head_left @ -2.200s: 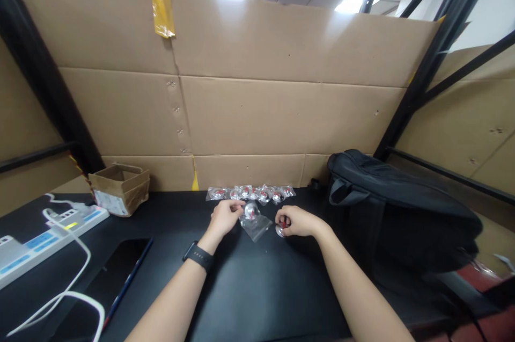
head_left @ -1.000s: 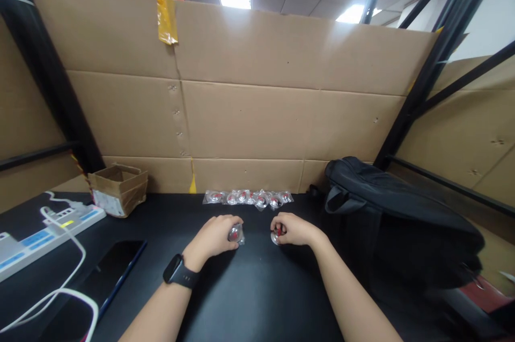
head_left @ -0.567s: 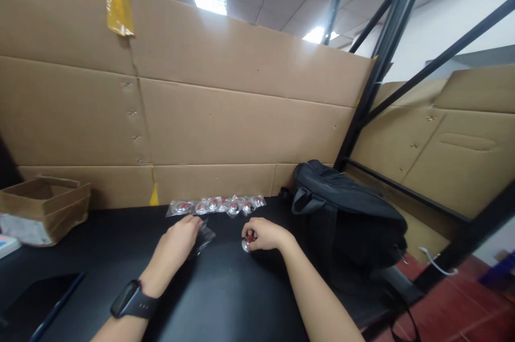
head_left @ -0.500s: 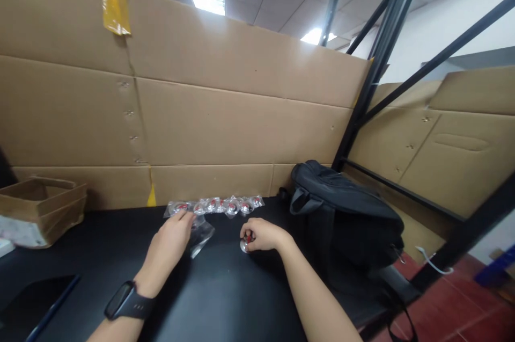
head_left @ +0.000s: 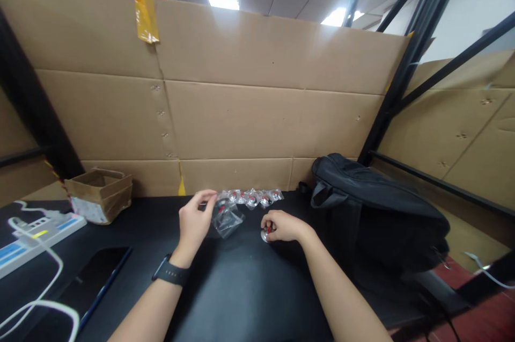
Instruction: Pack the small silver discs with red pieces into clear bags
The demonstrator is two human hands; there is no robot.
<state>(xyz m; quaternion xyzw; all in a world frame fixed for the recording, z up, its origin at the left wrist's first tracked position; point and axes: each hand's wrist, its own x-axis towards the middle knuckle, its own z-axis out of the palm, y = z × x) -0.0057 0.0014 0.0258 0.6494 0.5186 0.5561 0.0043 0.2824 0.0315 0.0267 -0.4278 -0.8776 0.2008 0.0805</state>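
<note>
My left hand (head_left: 197, 217) has its thumb and fingertips pinched at the upper left edge of a clear plastic bag (head_left: 228, 220). Behind that bag, several small silver-and-red round pieces in clear wrappers (head_left: 252, 199) lie in a row along the back of the black tabletop (head_left: 241, 288). My right hand (head_left: 285, 225) is closed around a small round piece (head_left: 264, 235), silver with some red, held low over the table or resting on it. Its fingers hide most of the piece.
A black backpack (head_left: 378, 213) lies on the right. At the left are a small cardboard box (head_left: 100, 191), a white power strip (head_left: 44, 237) with cables, and a dark flat device (head_left: 94, 280). A cardboard wall (head_left: 233, 122) closes off the back.
The view has turned left, bringing the power strip into sight. My left hand has shifted slightly at the bag, whose shape now looks wider. My right hand keeps the round piece.
</note>
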